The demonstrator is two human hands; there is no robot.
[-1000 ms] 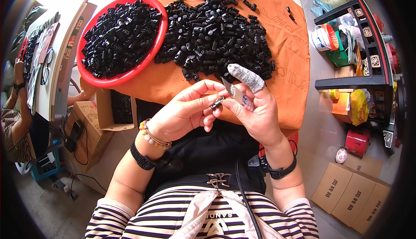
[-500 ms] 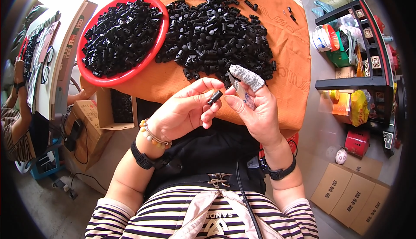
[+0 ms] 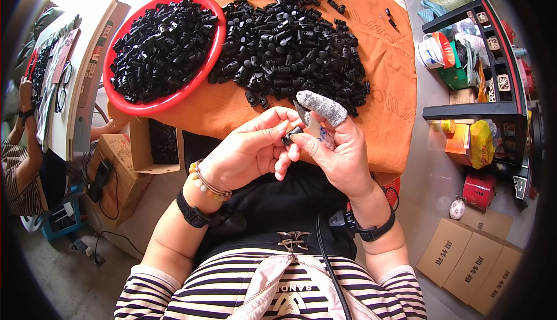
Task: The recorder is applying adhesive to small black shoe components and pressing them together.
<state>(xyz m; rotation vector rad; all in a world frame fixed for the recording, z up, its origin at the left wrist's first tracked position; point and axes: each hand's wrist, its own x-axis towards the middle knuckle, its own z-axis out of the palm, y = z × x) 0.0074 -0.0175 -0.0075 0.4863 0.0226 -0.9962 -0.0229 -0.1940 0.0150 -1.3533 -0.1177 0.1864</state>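
Observation:
In front of my body, my left hand [image 3: 246, 146] pinches a small black plastic cord lock [image 3: 292, 136] between thumb and fingers. Up against it is my right hand [image 3: 339, 154], whose thumb touches the cord lock's end. A grey knitted sleeve [image 3: 325, 106] covers its index finger. That hand also grips a small knife [image 3: 301, 113], its dark blade pointing up and away, the pale wrapped handle partly hidden by the fingers. Just beyond both hands spreads a large heap of similar black cord locks [image 3: 290, 53] on an orange tablecloth [image 3: 383, 76].
A red basin [image 3: 217, 47] full of black pieces stands at the table's left. Below it are an open cardboard box [image 3: 139, 152] and a closed carton [image 3: 119, 163]. A dark shelf unit [image 3: 476, 111] and flattened cartons [image 3: 464, 262] lie right. Another person's arm [image 3: 26, 140] shows far left.
My right hand has moved left and closed in on the left hand, bringing knife and thumb to the cord lock. The cord lock is now partly covered by the thumb.

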